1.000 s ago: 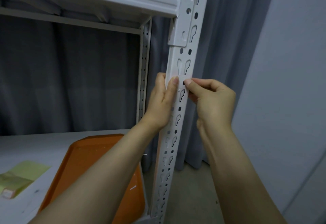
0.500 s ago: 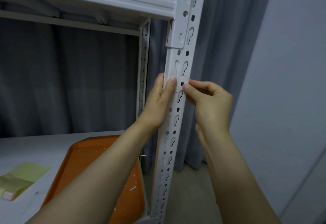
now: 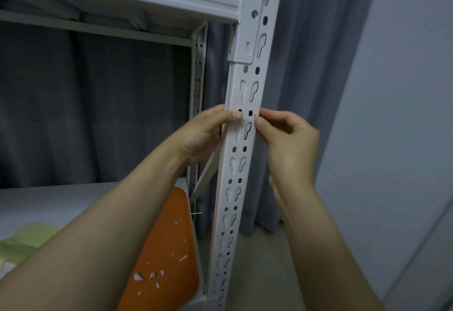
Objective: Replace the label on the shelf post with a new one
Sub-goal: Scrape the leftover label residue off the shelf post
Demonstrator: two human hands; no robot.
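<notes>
Halfway up the white shelf post sits a pale label — the left grip curls round the post, thumb pressing the label's lower edge, while the right grip pinches its lower right corner. Below, an orange tray lies on the shelf.

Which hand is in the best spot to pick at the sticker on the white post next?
Probably the right hand: its fingertips pinch at the label, on the right side of the post. The left hand grips the post, thumb pressed flat, steadying it.
</notes>
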